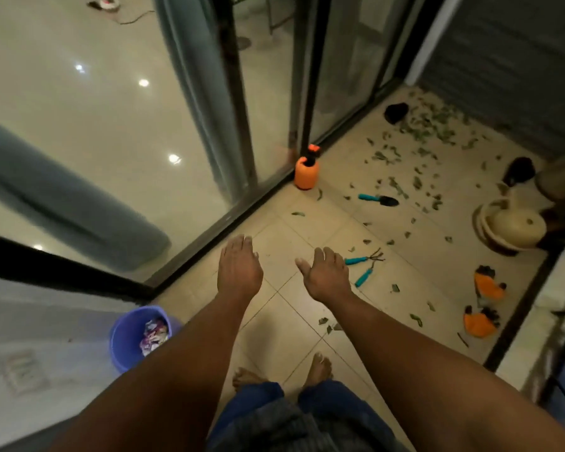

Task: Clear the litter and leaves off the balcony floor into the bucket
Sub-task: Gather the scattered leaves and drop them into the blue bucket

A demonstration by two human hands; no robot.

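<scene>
Bare feet (320, 370) on pale tiled balcony floor (294, 318), blue trousers at bottom edge. Purple bucket (124, 340) at lower left, beside the dark door track, crumpled wrappers (155, 331) inside it. Both arms stretched forward over the tiles: left hand (238, 269) palm down, fingers straight and together, holding nothing; right hand (327, 275) fingers relaxed, thumb out to the side, holding nothing. A few leaves near the right forearm; two orange-and-black gloves (488, 285) near the right wall edge. Just past the right hand, two teal-handled hand tools (362, 269), one a small rake. Further on, teal-handled trowel (379, 200) on the tiles, orange spray bottle (305, 172) against the sliding glass door frame (242, 125). Cream pots (512, 226) stacked at right. Scattered green leaves (428, 132) thickest at the far end of the balcony, by a dark object (397, 112) near the corner. Grey textured wall (509, 60) at the far right. Through the glass at left: glossy indoor floor with light reflections, grey curtain (190, 76).
</scene>
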